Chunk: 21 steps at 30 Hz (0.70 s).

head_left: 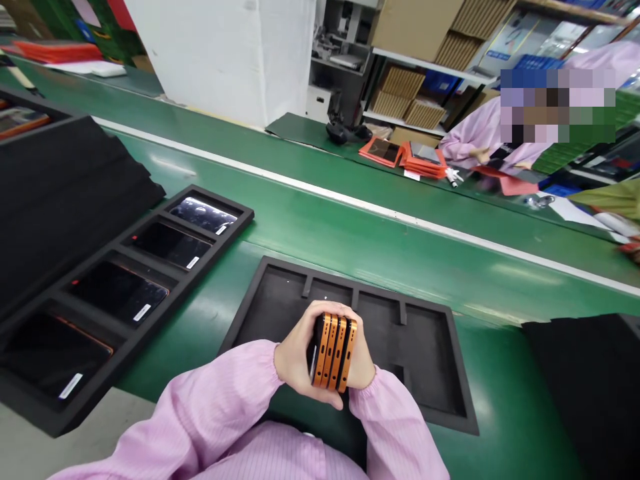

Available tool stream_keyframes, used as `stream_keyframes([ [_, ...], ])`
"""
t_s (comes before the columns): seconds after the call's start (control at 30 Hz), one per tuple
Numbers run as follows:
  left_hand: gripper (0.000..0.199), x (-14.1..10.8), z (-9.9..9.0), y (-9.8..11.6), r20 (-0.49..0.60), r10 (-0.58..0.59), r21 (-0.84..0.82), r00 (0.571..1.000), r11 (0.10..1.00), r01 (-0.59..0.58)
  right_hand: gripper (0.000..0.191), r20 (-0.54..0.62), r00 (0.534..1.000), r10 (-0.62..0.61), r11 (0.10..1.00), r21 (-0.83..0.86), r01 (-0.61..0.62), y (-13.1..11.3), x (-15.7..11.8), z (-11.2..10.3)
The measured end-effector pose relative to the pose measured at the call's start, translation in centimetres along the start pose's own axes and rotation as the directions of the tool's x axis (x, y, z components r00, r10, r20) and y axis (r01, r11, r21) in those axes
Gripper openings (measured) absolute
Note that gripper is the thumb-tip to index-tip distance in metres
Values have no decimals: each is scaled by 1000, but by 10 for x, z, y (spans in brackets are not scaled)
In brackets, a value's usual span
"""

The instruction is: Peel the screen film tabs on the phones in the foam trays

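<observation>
Both my hands are wrapped round a stack of several smartphones (334, 353) with orange frames, stood on edge so their port ends face up toward me. My left hand (296, 357) presses on the left side, its thumb low across the front. On the right side my right hand (363, 360) grips the stack, most of its fingers hidden. Beneath and behind the hands lies a black foam tray (435, 333) with slotted dividers. At the left, another black foam tray (203, 283) holds several dark-screened phones (173, 243), each with a white label.
Stacked black foam sheets (65, 200) stand at the left, and more black foam (590, 393) sits at the right. A white strip (320, 190) crosses the green table (300, 230). Beyond it are orange pouches (423, 160) and a co-worker in a pink sleeve (465, 133).
</observation>
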<state>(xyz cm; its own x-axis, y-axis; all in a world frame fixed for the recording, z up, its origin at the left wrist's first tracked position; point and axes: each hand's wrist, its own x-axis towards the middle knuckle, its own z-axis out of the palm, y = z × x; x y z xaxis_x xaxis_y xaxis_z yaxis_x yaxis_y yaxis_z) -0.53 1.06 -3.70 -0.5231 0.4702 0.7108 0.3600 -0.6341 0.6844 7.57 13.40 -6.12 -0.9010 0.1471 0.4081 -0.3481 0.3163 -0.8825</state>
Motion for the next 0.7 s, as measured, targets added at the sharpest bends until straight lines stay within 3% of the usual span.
stream_keyframes([
  [0.17,102,0,9,9,-50,-98,-114,994,989,92,94,30,998,57,992,112,-60,3,-9,7],
  [0.3,104,0,8,11,-32,-130,-125,991,984,125,98,57,992,114,989,91,-119,6,-12,7],
  [0.53,102,0,10,9,-68,-98,-128,993,988,89,95,33,999,2,997,78,-4,2,-9,7],
  [0.7,103,-1,11,11,-76,-67,-92,995,994,60,91,6,1000,-13,1000,19,13,-2,-7,7],
])
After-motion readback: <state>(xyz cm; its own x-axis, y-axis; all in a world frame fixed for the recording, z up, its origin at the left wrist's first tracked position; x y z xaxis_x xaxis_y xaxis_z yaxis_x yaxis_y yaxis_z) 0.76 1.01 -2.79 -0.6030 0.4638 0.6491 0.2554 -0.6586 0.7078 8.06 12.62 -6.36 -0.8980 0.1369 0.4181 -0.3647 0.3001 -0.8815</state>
